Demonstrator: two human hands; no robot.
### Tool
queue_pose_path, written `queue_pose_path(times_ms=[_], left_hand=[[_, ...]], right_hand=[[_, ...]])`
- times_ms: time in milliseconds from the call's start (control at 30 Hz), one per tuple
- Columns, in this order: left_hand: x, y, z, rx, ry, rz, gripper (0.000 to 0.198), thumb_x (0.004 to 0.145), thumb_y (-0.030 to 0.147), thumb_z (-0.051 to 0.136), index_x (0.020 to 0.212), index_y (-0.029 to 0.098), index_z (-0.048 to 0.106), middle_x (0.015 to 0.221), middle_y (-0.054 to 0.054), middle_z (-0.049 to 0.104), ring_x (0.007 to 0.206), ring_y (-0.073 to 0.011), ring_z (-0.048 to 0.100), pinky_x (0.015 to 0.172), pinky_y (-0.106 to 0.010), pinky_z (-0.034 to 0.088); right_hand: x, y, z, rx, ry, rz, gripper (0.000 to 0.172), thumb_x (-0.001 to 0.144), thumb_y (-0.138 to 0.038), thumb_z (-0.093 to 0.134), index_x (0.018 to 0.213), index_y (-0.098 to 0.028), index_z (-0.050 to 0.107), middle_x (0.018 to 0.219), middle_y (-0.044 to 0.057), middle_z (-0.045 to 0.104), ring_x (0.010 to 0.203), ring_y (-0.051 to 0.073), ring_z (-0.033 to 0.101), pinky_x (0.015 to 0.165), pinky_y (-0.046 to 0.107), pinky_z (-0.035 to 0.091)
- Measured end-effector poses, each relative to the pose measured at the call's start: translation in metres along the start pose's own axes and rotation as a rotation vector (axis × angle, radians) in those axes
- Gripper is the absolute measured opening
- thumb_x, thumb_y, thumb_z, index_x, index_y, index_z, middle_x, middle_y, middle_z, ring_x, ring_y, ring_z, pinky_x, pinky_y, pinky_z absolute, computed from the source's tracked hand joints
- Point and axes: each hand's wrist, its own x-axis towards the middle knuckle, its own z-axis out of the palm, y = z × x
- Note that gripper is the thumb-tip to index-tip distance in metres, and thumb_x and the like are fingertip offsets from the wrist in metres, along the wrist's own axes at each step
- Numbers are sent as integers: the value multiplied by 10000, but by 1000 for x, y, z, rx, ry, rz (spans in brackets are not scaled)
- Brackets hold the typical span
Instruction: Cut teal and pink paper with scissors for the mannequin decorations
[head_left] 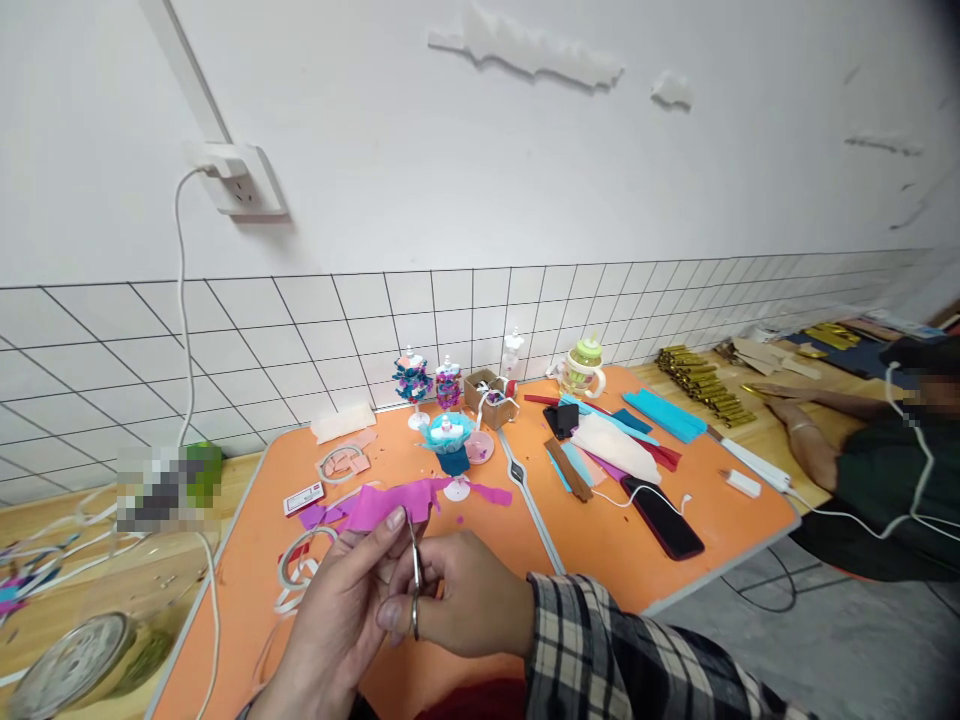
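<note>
My left hand (pixel 356 580) pinches a strip of magenta crepe paper (pixel 390 503) between thumb and fingers, above the near part of the orange table. Through its finger loops my right hand (pixel 461 590) grips small metal scissors (pixel 417 575), whose blades point away from me at the paper's near edge. Behind the paper stands a small doll form (pixel 448 435) dressed in light blue and dark teal, on a white round base (pixel 457 489). Two more decorated forms (pixel 412 380) (pixel 448 383) stand farther back. My fingers hide part of the blades.
Rolls of tape (pixel 341 464) lie at the left of the orange table (pixel 487 555). A cardboard box (pixel 489 400), a bottle (pixel 584 368), coloured paper strips (pixel 664 413) and a phone (pixel 663 518) are towards the back and right. Another person's arm (pixel 806 440) rests on the neighbouring table.
</note>
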Motion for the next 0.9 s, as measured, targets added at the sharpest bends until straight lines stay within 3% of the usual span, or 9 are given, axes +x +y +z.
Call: queue_pose_path(times_ms=[233,433,567,700,800,900], left_hand=[[0,0,3,-15,36,10,301,492,189,974,624,128,710,486,7,651,375,-141,617,330,-188,505],[-2,1,7,2,12,2,223,589,177,921,676,139,719,481,5,650,325,-125,568,244,-154,355],[-4,1,8,8,-1,-2,288,555,246,962,695,138,735,522,-1,690,254,-96,495,223,-181,372],[-2,-2,4,56,-48,-55,420,512,413,986,516,132,673,377,11,584,202,-114,457,192,-211,377],[1,-1,0,82,-43,-37,404,540,420,978,550,130,696,385,18,570,246,-123,502,222,-199,401],[2,4,0,83,-21,13,359,544,355,989,634,129,725,501,2,644,404,-137,617,369,-210,538]], right_hand=[[0,1,2,49,5,5,70,810,-216,686,779,-187,630,672,-22,680,633,126,655,628,216,462],[0,3,6,108,41,-3,63,828,-194,673,776,-181,640,655,-28,667,595,106,628,623,212,481],[1,8,8,163,45,-2,110,846,-256,710,808,-176,645,642,-29,659,572,102,613,599,212,486],[3,13,7,182,52,9,257,848,-406,746,839,-166,652,616,-15,651,545,117,604,555,225,481],[3,13,3,164,47,24,316,836,-461,755,864,-160,663,634,-1,660,546,125,606,540,231,478],[2,6,-3,157,28,46,335,815,-464,769,890,-157,656,675,8,670,566,126,616,555,236,486]])
